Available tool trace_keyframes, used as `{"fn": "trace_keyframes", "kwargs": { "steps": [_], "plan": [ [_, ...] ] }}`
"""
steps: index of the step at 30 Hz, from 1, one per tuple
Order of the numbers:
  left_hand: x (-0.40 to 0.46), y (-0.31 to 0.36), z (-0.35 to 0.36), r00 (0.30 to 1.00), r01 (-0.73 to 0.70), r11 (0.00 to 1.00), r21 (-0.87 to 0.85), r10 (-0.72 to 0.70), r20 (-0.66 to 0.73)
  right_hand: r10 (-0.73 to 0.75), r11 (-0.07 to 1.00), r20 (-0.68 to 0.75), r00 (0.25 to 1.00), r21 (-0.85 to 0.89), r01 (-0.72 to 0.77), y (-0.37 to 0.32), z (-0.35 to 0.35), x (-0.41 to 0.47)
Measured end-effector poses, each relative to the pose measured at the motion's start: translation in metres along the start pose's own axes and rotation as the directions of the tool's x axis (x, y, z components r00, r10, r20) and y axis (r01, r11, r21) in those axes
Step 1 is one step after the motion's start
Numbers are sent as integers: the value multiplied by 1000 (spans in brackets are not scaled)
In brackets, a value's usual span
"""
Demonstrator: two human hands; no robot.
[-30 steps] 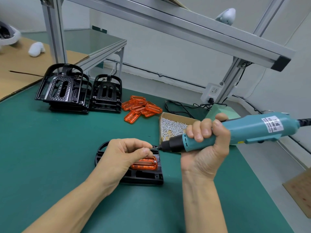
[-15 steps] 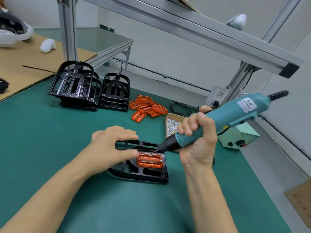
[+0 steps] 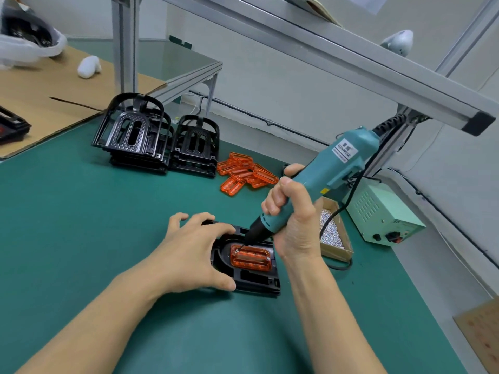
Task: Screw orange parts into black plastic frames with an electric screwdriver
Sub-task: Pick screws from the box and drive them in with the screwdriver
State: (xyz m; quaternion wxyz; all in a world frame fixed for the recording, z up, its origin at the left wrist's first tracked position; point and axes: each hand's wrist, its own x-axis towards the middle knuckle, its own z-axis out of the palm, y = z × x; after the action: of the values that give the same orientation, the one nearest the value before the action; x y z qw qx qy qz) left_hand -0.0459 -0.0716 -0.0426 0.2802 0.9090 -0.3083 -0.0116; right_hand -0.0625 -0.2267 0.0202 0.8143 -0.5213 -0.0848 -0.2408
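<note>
Now the right hand point(image 3: 293, 220) is wrapped in a fist round the teal electric screwdriver point(image 3: 321, 182), holding it tilted with its black tip down on the upper left corner of the orange part point(image 3: 251, 257). That part sits in the black frame point(image 3: 248, 268) on the green mat point(image 3: 81, 225). The left hand point(image 3: 193, 253), fingers spread and fairly straight, presses on the frame's left side. Beside the right wrist, a cardboard box point(image 3: 337, 248) holds silver screws point(image 3: 330, 233).
</note>
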Motion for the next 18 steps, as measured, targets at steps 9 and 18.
{"fn": "trace_keyframes", "kwargs": {
  "steps": [9,18],
  "plan": [
    [0,-2,1,999,28,1000,-7,-28,20,27,995,81,996,-100,-19,2,5,4],
    [1,1,0,999,43,999,-17,-43,15,52,987,235,971,-162,-13,4,7,4]
  ]
}}
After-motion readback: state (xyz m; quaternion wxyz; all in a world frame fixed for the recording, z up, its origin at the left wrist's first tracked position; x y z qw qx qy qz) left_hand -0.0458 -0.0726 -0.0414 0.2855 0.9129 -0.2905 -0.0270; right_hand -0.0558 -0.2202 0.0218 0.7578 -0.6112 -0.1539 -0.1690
